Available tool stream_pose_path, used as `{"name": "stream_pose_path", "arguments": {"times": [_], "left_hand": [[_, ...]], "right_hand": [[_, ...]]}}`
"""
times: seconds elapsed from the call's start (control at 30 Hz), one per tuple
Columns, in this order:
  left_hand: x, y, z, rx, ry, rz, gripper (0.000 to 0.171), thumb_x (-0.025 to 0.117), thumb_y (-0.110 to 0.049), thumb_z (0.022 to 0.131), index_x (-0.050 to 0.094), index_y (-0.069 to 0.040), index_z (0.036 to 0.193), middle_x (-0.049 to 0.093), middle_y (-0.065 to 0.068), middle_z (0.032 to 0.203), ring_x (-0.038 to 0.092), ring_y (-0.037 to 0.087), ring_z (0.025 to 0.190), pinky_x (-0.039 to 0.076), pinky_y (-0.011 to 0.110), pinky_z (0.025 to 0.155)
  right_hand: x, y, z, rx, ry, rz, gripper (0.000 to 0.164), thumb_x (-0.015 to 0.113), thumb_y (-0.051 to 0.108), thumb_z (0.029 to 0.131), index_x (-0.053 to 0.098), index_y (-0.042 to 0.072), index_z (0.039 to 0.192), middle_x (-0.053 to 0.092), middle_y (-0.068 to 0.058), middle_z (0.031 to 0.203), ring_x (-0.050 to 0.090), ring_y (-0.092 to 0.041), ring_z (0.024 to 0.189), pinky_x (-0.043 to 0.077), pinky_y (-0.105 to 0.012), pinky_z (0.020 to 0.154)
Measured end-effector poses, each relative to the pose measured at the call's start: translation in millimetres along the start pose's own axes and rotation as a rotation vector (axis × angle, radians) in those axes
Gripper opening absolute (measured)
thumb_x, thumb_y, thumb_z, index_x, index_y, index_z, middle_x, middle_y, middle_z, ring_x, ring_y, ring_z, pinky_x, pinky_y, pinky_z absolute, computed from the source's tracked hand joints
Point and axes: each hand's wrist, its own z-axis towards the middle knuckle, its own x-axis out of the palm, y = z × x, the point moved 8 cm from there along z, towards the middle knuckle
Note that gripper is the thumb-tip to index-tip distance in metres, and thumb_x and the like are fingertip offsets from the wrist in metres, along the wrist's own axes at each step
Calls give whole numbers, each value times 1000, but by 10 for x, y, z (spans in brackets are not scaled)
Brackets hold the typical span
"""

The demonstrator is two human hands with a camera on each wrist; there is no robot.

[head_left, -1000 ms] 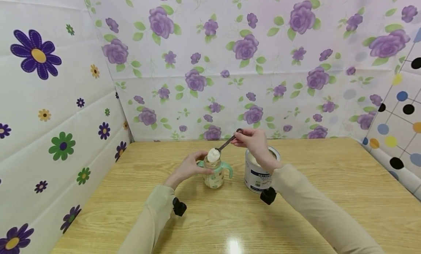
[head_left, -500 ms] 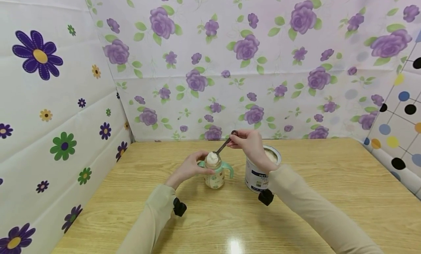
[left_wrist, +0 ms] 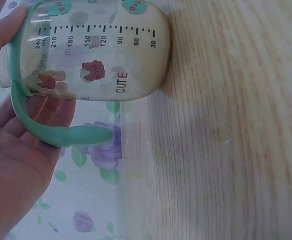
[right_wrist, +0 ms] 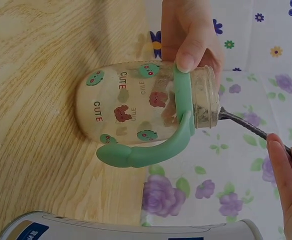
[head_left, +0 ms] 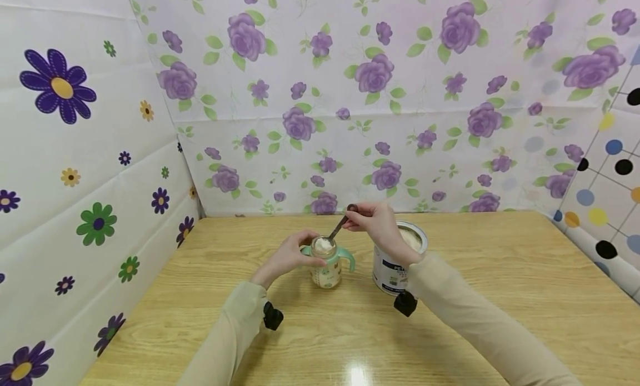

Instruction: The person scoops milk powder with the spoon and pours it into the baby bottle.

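Observation:
A clear baby bottle [head_left: 326, 275] with a green two-handled collar stands uncapped on the table, pale contents showing through its printed wall. Around its collar my left hand [head_left: 290, 254] is curled, thumb on the green band [right_wrist: 183, 92]. My right hand [head_left: 376, 222] pinches the handle of a dark spoon [head_left: 339, 226], which slants down to the bottle's mouth. White powder [head_left: 323, 244] heaps at the opening, around the spoon's bowl. In the right wrist view the spoon's neck [right_wrist: 243, 124] meets the bottle's rim.
Just right of the bottle, partly behind my right forearm, stands an open white can [head_left: 385, 272] with pale powder [head_left: 411, 239] inside. The wooden table [head_left: 200, 330] runs back to a flowered cloth wall [head_left: 325, 136]. Small white specks [left_wrist: 228, 141] lie on the tabletop.
My right hand has moved left and slightly down, bringing the heaped spoon from over the bottle down into its mouth. The left hand and bottle have stayed in place.

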Motion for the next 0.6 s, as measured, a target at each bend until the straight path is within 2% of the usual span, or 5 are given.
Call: {"name": "stream_pose_path", "arguments": {"times": [0.33,0.6], "left_hand": [[0,15,4,-7,-3,-1,53,80,-19,70,56,-12,116,59,2,103,52,18,97,40,38,82],[-1,5,-5,-3,-4,7,53,80,-21,70,56,-11,116,58,1,103,52,18,96,41,38,81]], "right_hand": [[-16,-47,-28,38,27,54,17,57,-3,86,61,-14,99,63,-23,82,64,-26,72,50,-33,67],[9,-31,-43,7,112,82,20,56,-4,87,60,-16,102,62,-25,86,64,-30,78,49,-36,70]]}}
